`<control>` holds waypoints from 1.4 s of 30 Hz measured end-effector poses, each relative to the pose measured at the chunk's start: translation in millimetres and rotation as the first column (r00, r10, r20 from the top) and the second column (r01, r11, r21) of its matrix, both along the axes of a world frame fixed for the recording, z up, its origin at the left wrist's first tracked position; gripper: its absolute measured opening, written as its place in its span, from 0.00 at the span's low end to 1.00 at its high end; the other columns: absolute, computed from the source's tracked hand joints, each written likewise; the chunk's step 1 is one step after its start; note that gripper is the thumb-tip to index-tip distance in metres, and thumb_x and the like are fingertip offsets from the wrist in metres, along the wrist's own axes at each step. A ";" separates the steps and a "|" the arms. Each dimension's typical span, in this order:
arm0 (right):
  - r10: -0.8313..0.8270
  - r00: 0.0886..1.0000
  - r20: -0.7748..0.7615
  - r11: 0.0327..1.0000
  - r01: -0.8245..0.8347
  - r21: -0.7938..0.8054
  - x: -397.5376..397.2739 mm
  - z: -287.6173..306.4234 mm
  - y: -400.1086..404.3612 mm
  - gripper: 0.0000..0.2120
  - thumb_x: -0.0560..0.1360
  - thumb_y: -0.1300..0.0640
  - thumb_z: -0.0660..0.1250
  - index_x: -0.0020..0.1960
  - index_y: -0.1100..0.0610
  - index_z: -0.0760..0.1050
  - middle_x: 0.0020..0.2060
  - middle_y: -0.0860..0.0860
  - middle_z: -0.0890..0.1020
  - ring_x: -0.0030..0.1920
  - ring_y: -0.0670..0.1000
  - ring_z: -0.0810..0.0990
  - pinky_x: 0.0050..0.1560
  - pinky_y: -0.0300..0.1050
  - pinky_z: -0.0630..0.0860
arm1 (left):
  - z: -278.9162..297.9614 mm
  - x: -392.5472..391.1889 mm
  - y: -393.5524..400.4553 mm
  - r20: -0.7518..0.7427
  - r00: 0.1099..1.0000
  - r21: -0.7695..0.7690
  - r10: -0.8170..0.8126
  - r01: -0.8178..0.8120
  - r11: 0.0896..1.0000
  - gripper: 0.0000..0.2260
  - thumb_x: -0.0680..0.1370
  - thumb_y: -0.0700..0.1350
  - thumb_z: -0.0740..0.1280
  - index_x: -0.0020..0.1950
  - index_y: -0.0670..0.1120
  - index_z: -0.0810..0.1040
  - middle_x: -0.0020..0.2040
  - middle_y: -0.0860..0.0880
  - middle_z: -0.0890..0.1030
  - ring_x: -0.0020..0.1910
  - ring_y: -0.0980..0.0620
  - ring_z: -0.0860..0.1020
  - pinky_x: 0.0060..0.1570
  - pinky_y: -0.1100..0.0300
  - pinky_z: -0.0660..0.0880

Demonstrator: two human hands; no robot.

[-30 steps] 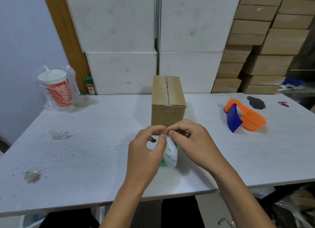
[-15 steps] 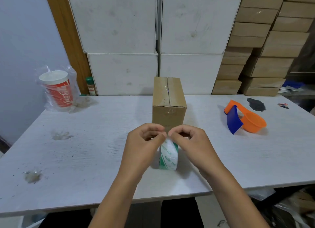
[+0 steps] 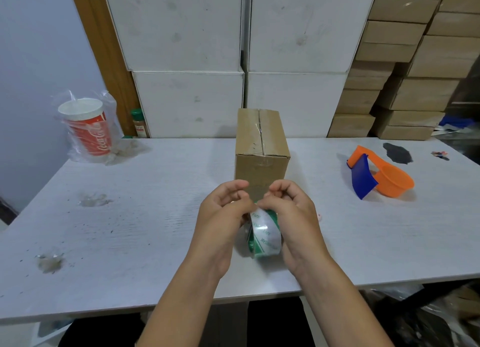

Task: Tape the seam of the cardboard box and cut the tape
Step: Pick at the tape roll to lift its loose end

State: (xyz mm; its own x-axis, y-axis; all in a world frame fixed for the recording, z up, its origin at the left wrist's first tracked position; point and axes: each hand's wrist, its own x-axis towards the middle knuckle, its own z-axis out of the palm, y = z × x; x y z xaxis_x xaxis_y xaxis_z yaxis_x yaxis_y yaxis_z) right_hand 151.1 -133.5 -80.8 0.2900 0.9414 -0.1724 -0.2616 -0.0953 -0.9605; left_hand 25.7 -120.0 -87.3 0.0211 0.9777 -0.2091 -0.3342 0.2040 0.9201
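A small brown cardboard box [image 3: 261, 144] stands on the white table [image 3: 130, 216], its top seam running away from me with clear tape on it. Just in front of the box, a roll of clear tape with green print [image 3: 265, 233] stands on edge between my hands. My left hand [image 3: 223, 216] pinches at the top of the roll from the left. My right hand [image 3: 291, 211] grips the roll's top and right side, fingertips meeting those of the left. The roll's upper part is hidden by my fingers.
An orange tape dispenser with a blue blade guard [image 3: 376, 175] lies on the table at the right. A red paper cup in a plastic bag [image 3: 87, 128] stands at the back left. White cartons [image 3: 189, 61] and stacked brown cartons [image 3: 405, 74] line the rear.
Both hands have stayed on the roll, fingertips working at its top edge. The roll has tilted slightly; the box has not moved.
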 end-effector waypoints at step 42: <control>-0.030 0.186 0.982 0.882 -0.458 0.114 21.8 -38.0 -16.0 0.14 0.78 0.38 0.63 0.58 0.42 0.80 0.54 0.36 0.83 0.55 0.41 0.78 0.58 0.34 0.71 | -47.0 -33.2 -24.2 -0.751 0.659 0.191 0.050 0.145 0.971 0.06 0.82 0.52 0.69 0.50 0.64 0.83 0.48 0.76 0.82 0.49 0.72 0.81 0.53 0.63 0.80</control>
